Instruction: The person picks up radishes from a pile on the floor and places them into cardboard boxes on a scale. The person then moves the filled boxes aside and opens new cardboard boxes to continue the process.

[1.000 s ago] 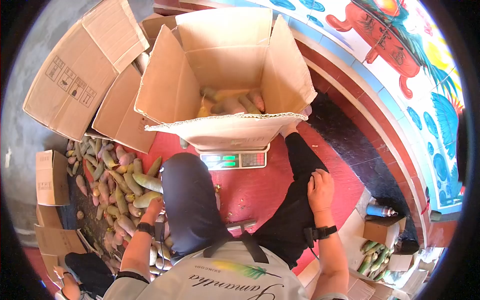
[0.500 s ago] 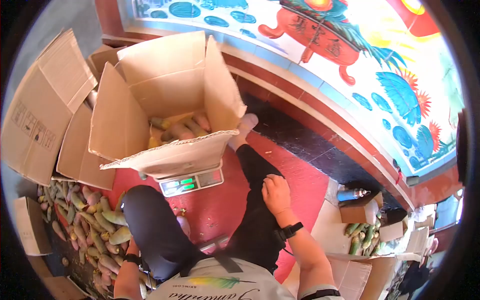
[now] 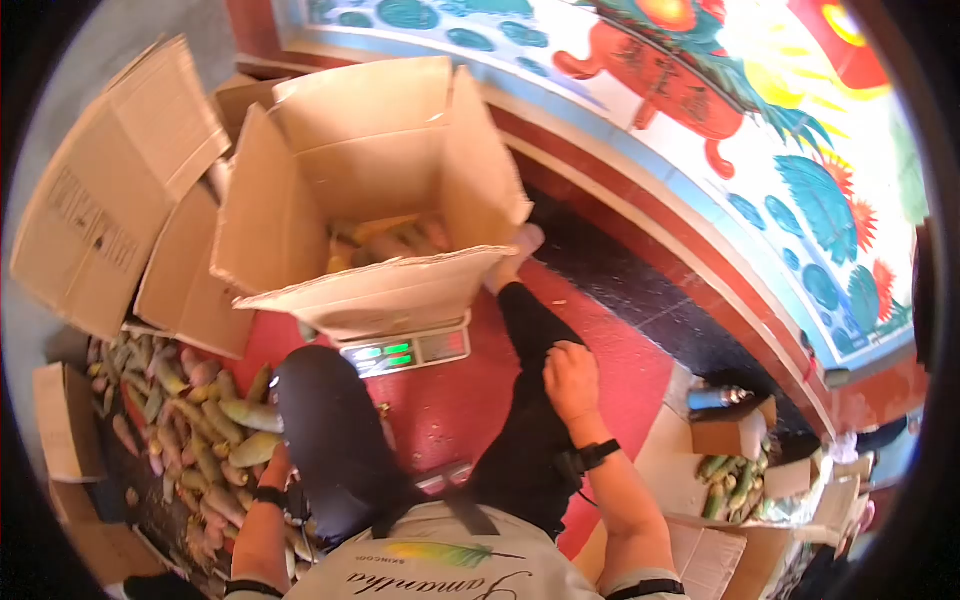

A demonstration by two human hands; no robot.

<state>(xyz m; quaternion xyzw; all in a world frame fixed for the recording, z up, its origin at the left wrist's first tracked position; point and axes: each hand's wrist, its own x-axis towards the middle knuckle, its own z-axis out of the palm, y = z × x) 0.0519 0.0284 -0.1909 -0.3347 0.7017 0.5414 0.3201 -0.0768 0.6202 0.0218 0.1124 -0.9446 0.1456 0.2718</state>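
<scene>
Carton (image 3: 375,295) stands open on a scale (image 3: 440,348) with lit green digits (image 3: 398,353); from my remote post I see several tubers (image 3: 388,245) on its floor. Left hand (image 3: 280,463) hangs low beside the left knee (image 3: 312,385), at the edge of the loose tuber pile (image 3: 205,462); fingers mostly hidden, I cannot tell whether they grip. Right hand (image 3: 572,380) rests on the right trouser leg (image 3: 518,430), fingers loosely curved, close together. Red mat (image 3: 440,420) between the legs.

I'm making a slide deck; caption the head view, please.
Right hand resting on the leg, left hand by heaped root vegetables, an open cardboard box on a digital scale.
</scene>
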